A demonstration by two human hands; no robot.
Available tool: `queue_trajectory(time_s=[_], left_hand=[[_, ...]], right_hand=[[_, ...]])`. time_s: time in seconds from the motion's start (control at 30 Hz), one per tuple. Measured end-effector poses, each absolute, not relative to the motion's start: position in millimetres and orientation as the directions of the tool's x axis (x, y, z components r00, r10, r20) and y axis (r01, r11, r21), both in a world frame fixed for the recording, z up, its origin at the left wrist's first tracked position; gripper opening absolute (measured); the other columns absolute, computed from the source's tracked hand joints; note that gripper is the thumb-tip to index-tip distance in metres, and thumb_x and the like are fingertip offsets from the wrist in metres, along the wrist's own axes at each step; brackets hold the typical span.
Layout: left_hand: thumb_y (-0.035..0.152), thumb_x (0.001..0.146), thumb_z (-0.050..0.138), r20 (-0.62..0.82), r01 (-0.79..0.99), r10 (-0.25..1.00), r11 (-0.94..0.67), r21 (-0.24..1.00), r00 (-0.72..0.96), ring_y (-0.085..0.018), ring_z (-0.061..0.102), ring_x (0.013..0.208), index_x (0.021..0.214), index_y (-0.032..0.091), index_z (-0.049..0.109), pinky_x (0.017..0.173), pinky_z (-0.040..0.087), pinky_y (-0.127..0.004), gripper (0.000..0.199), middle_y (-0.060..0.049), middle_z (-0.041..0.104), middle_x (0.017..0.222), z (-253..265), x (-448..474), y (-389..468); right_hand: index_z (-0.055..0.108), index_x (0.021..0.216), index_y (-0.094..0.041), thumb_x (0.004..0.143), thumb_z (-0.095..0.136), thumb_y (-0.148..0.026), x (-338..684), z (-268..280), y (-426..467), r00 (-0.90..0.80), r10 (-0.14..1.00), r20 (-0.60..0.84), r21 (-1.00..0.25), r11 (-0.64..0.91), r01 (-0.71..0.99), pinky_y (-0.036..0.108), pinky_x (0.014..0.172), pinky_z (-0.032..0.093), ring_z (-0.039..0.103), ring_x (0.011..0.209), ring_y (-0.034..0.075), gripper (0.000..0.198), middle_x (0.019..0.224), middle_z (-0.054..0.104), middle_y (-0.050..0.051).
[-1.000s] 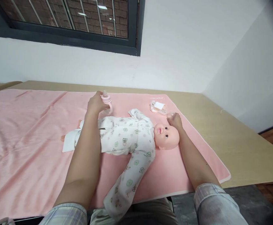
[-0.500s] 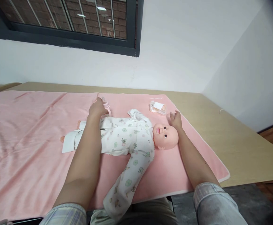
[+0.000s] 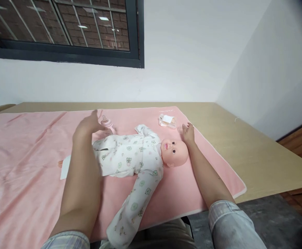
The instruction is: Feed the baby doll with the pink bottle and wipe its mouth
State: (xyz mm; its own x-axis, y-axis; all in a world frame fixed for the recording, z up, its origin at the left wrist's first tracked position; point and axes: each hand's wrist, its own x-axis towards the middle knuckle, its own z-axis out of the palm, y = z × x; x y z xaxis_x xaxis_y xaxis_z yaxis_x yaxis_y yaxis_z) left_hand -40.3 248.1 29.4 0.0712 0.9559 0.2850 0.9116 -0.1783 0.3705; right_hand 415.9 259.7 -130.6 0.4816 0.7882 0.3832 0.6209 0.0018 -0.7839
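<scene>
A baby doll (image 3: 126,155) in a white printed sleepsuit lies face up, its head (image 3: 179,154) to the right. One long sleeve hangs over the table's front edge. My left hand (image 3: 87,125) is above the doll's leg end, thumb and fingers apart, holding nothing; its forearm hides part of the legs. Just right of that hand, a pink baby bottle (image 3: 107,123) lies beyond the doll's hip, partly hidden behind the doll. Beside the doll's head rests my right hand (image 3: 188,133), fingers loosely apart and nothing in them.
A pink blanket (image 3: 36,166) covers much of the wooden table (image 3: 234,148). Near its far right corner lies a small clear packet (image 3: 168,120) with a white label. A white wall and a dark-framed window (image 3: 138,34) stand behind the table.
My left hand has come off the baby bottle and moved left, its fingers spreading. My right hand stays beside the doll's head. The camera view has shifted slightly.
</scene>
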Motion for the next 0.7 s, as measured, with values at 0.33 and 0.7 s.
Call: queue_trajectory(time_s=[0.33,0.7], left_hand=[[0.049,0.094,0.047,0.41,0.574,0.66,-0.75,0.327,0.629,-0.023,0.063,0.111,0.132,0.026,0.052,0.092,0.049,-0.034,0.045,-0.006,0.064,0.126,75.9,107.6,178.6],[0.058,0.086,0.046,-0.443,0.548,0.33,-0.599,0.584,0.833,-0.025,0.058,0.109,0.112,0.015,0.065,0.097,0.045,-0.033,0.054,-0.011,0.066,0.122,21.9,220.8,247.1]], right_hand=[[0.052,0.127,-0.005,0.095,0.033,-0.046,408.5,-122.0,257.9,0.46,0.718,0.522,-0.722,0.084,0.687,0.043,0.109,0.034,0.046,0.12,0.028,0.056,0.127,0.055,0.022],[0.064,0.084,-0.019,0.1,0.031,-0.032,381.6,-110.9,252.8,-0.022,0.66,0.751,-0.342,0.417,0.842,0.036,0.089,0.044,0.051,0.096,0.023,0.039,0.091,0.065,0.011]])
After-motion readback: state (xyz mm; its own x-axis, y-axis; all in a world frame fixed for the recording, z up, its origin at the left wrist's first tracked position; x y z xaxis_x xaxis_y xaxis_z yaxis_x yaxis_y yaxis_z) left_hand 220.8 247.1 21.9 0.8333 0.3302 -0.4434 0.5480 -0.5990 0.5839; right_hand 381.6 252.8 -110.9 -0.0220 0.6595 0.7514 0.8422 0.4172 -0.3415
